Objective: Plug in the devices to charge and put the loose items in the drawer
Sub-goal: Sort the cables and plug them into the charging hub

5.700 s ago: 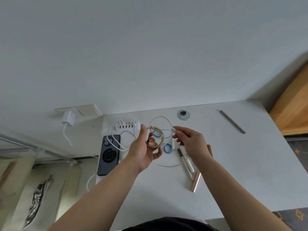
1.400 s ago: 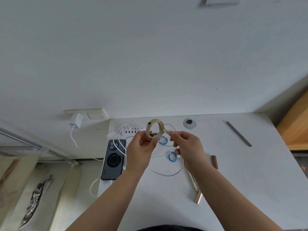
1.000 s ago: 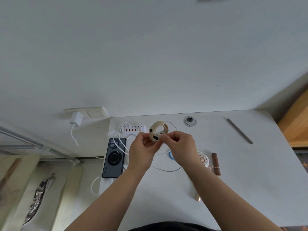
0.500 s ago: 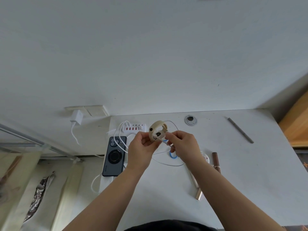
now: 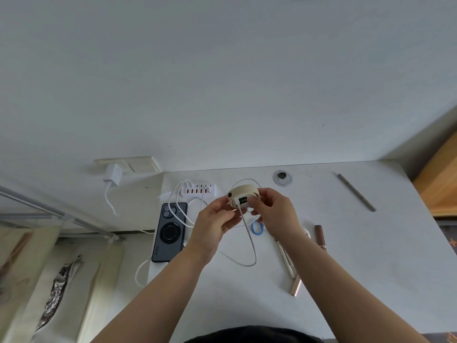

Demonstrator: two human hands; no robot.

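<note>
Band held above desk: left hand pinches it, right hand pinches the charger end of cable. Risk: clip seats crooked; hanging cable's weight could pull it off.

You are in a home room: a white desk against a plain wall, a wall socket, a wooden bedframe.

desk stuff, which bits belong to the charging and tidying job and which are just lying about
Part of the job:
beige wristband, held by both hands
white cable
charging hub
phone
blue hair tie
rose-gold pen
brown tube
grey stick

Just lying about:
cable grommet
wall adapter
</note>
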